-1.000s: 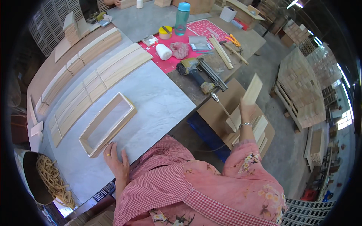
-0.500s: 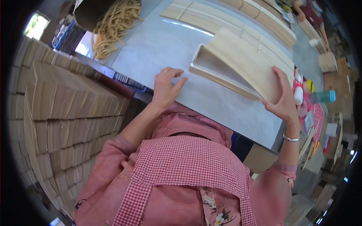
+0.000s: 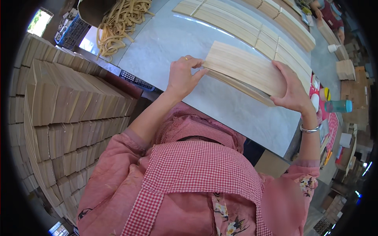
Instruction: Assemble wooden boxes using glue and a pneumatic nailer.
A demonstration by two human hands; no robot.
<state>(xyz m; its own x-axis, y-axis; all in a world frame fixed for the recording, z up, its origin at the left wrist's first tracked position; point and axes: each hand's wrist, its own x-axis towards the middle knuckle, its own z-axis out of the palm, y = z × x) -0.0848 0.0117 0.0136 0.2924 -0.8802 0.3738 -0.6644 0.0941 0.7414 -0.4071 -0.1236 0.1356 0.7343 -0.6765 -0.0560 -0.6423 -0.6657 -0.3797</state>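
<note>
A pale, thin wooden board (image 3: 244, 69) lies over the top of a shallow, long wooden box (image 3: 241, 89) on the grey-white table. A narrow dark gap shows between them along the near side. My left hand (image 3: 182, 78) pinches the left end, thumb low and fingers above, at the board and box corner. Around the board's right end curls my right hand (image 3: 293, 90), its fingers on the far edge and its thumb at the near corner. The board covers the inside of the box.
Flat wooden pieces (image 3: 232, 27) bound with bands lie along the table's far side. Tan elastic bands (image 3: 118, 29) heap at the upper left. Tall stacks of wooden pieces (image 3: 75, 98) stand left. A teal bottle (image 3: 338, 106) is at right; another person (image 3: 330, 15) works at the far right.
The raised board has come down onto the box, covering its opening. My left hand has moved right and up to the box's left end; my right hand still grips the board.
</note>
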